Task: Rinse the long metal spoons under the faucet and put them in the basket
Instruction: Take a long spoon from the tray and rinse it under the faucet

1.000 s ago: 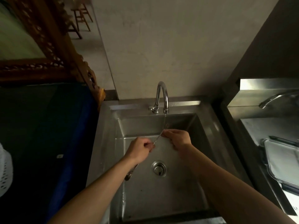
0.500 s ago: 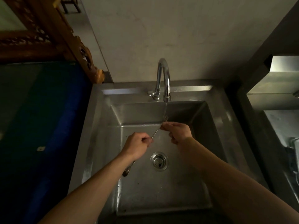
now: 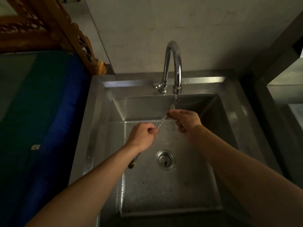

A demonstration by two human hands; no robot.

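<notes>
A long thin metal spoon (image 3: 161, 122) with a twisted stem runs diagonally over the steel sink (image 3: 229, 112). My left hand (image 3: 142, 136) grips its lower stem, and its end (image 3: 133, 162) sticks out below my wrist. My right hand (image 3: 184, 122) pinches the upper end right under the water stream falling from the curved chrome faucet (image 3: 173, 63). No basket is in view.
A round drain strainer (image 3: 165, 159) sits in the sink floor below my hands. A dark blue and green surface (image 3: 49, 112) lies left of the sink, with a carved wooden frame (image 3: 68, 30) behind it. A steel counter (image 3: 285, 89) stands at the right.
The view tilted down and left, so the right counter slid mostly out of sight. Both hands stay on the spoon under the stream, barely shifting.
</notes>
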